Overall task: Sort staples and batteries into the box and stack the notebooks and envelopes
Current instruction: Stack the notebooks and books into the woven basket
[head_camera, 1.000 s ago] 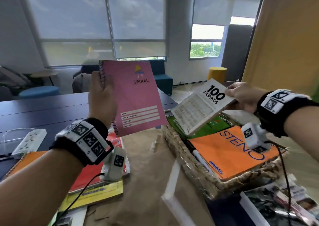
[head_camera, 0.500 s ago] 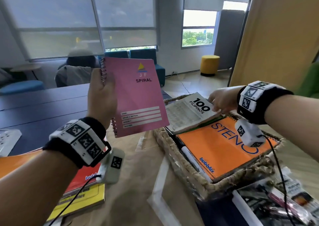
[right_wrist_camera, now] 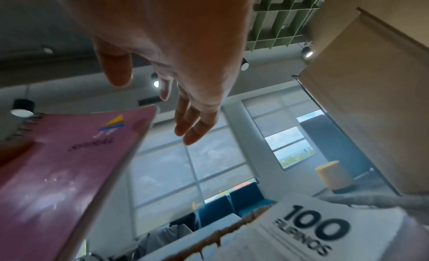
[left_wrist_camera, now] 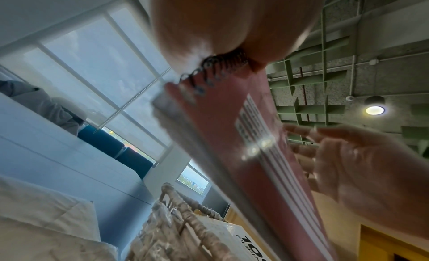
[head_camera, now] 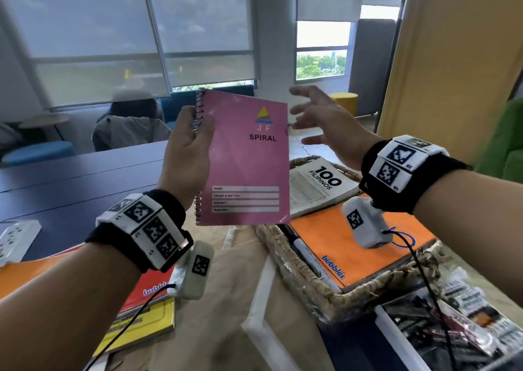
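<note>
My left hand (head_camera: 188, 150) holds a pink spiral notebook (head_camera: 246, 161) upright by its wire-bound edge, in the air over the table. The same pink notebook (left_wrist_camera: 260, 155) (right_wrist_camera: 60, 173) fills both wrist views. My right hand (head_camera: 319, 116) is open with fingers spread, empty, just right of the notebook's top corner and apart from it. A white "100 Filipinos" booklet (head_camera: 319, 186) lies in the wicker basket (head_camera: 319, 285) on top of an orange steno notebook (head_camera: 348, 246).
A red notebook (head_camera: 147, 288) over a yellow book (head_camera: 141, 322) lies at the left on brown paper. A white power strip (head_camera: 14, 234) sits at the far left. A printed magazine (head_camera: 452, 328) lies at the lower right. A dark blue table (head_camera: 70, 184) stretches behind.
My right hand set the white booklet down in the basket, let go, and rose open beside the pink notebook. My left hand kept holding the notebook, tilting it slightly more upright.
</note>
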{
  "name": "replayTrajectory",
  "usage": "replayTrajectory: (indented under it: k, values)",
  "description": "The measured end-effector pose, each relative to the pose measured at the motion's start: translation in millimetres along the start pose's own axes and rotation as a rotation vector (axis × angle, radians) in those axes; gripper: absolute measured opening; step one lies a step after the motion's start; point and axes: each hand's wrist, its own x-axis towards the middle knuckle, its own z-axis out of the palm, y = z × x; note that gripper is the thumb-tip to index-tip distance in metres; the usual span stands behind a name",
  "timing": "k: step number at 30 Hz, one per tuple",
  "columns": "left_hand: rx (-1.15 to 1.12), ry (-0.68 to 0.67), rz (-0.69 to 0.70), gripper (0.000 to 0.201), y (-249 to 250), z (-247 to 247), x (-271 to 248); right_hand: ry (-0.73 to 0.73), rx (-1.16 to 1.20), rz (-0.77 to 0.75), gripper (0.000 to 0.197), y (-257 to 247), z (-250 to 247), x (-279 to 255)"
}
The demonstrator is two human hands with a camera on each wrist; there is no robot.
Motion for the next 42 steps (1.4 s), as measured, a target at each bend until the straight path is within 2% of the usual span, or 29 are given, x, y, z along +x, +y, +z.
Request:
replayTrajectory:
  k: [4, 8, 11, 13, 15, 18, 24, 28, 33, 37, 40, 42]
  values:
    - [-0.009, -0.112, 0.017, 0.018, 13, 2, -6, -0.086, -0.022, -0.056, 0.031, -18, -5, -12]
    - [-0.037, -0.231, -0.035, 0.008, 29, 11, -13, -0.058, -0.059, -0.064, 0.016, -20, -23, -25]
    - [-0.027, -0.351, -0.195, 0.016, 33, 22, -19, 0.065, 0.015, -0.008, 0.004, -19, -45, -33]
    - [0.024, -0.428, -0.242, 0.018, 29, 31, -24, 0.197, 0.045, 0.031, 0.006, -13, -62, -37]
    - [0.086, -0.478, -0.243, 0.02, 23, 44, -30, 0.307, 0.034, 0.069, 0.006, -5, -80, -45]
    - [0.193, -0.55, -0.21, 0.031, 15, 66, -40, 0.394, -0.02, 0.164, 0.007, 12, -96, -57]
    - [0.363, -0.649, -0.091, 0.03, -6, 93, -47, 0.411, -0.052, 0.38, 0.011, 38, -112, -79]
    - [0.455, -0.698, -0.072, 0.035, -17, 96, -48, 0.334, -0.157, 0.48, 0.015, 46, -114, -86]
    - [0.568, -0.76, -0.056, 0.038, -32, 96, -57, 0.078, -0.407, 0.611, 0.019, 63, -112, -88]
    - [0.624, -0.796, 0.004, 0.036, -36, 95, -62, -0.143, -0.646, 0.716, 0.015, 72, -113, -86]
    - [0.625, -0.776, 0.027, 0.033, -40, 95, -63, -0.246, -0.794, 0.784, 0.007, 70, -112, -86]
    - [0.631, -0.758, 0.051, 0.031, -42, 95, -64, -0.283, -0.945, 0.761, 0.006, 64, -109, -86]
